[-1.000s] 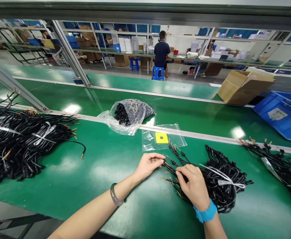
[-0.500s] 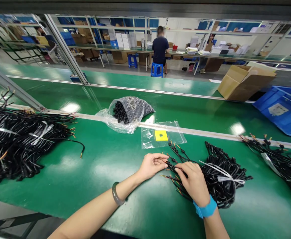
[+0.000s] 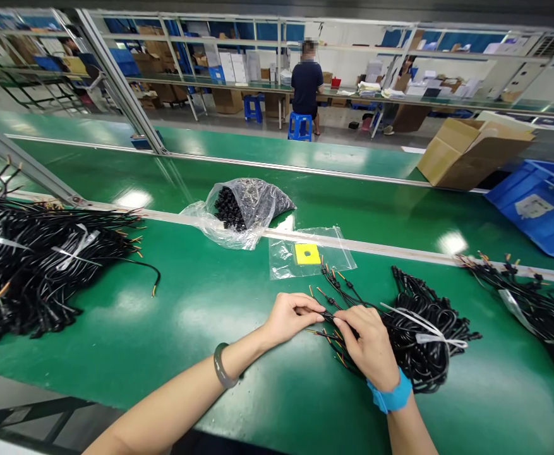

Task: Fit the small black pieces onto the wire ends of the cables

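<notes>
My left hand (image 3: 294,317) pinches a black cable near its end, thumb against fingers. Just to the right, my right hand (image 3: 364,338) grips the same cable (image 3: 330,316), so the fingertips of both hands are close together. The cable belongs to a tied bundle of black cables (image 3: 423,341) lying beside my right hand, bound with a white tie. Loose ends with orange wire tips fan out around my fingers, and some carry small black pieces (image 3: 331,302). Whether a small part sits between my left fingertips is hidden.
Behind my hands lies a clear zip bag (image 3: 283,259) with a yellow square (image 3: 307,254). An opened plastic bag of small black parts (image 3: 229,208) is farther back. More cable bundles lie left (image 3: 35,265) and right (image 3: 532,309). A blue crate (image 3: 537,205) and carton (image 3: 461,151) stand at back right.
My left hand has shifted slightly right along the cable, closer to my right hand. My right hand stays nearly in place. The view has tilted a little.
</notes>
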`<state>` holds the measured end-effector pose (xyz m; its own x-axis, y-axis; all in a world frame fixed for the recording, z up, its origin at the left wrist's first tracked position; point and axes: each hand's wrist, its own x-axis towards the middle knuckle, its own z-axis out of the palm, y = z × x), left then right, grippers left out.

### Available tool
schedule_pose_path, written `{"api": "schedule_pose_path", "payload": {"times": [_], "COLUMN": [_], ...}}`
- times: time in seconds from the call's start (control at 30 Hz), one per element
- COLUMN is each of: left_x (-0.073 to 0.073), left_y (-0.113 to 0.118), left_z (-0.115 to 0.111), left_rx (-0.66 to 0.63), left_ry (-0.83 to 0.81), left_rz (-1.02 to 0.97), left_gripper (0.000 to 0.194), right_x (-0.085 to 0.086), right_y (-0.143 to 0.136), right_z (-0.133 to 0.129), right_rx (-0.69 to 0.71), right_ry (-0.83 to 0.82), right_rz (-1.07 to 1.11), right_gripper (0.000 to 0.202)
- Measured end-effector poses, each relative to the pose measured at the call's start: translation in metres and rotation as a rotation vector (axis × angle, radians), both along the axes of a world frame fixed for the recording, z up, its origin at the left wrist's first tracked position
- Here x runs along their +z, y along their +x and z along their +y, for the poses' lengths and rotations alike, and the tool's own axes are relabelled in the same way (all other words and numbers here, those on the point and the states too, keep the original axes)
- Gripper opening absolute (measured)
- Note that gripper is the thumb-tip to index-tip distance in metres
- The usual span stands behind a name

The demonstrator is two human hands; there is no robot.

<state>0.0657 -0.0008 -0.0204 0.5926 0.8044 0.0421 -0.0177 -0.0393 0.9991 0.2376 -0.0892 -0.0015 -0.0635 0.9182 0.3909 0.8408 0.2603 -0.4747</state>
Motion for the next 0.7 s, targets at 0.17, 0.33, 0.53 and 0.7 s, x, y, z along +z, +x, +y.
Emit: {"api": "schedule_pose_path", "payload": {"times": [0.17, 0.33, 0.53, 0.7], "left_x": [0.0035, 0.0016, -0.0008, -0.0007], "left_y": [-0.0031, -0.0057, -0.0083, -0.0040], "left_z": [-0.0003, -0.0019, -0.0045, -0.0059], "left_rx": [-0.002, -0.041, -0.073, -0.032], "left_ry": [0.319, 0.485, 0.600, 0.372], "left_rz": [0.051, 0.094, 0.157, 0.125], "left_gripper": [0.016, 0.016, 0.021, 0.013], "right_x": [0.0006, 0.0015, 0.0017, 0.0022], "right_y": [-0.0001, -0.0014, -0.0014, 0.0013], "right_z": [0.0003, -0.0003, -0.0009, -0.0012], "right_rx": [0.035, 0.045, 0.043, 0.057], "right_ry": [-0.049, -0.102, -0.112, -0.025], "right_rz": [-0.023, -0.003, -0.017, 0.016], "right_gripper": [0.022, 0.026, 0.024, 0.019]}}
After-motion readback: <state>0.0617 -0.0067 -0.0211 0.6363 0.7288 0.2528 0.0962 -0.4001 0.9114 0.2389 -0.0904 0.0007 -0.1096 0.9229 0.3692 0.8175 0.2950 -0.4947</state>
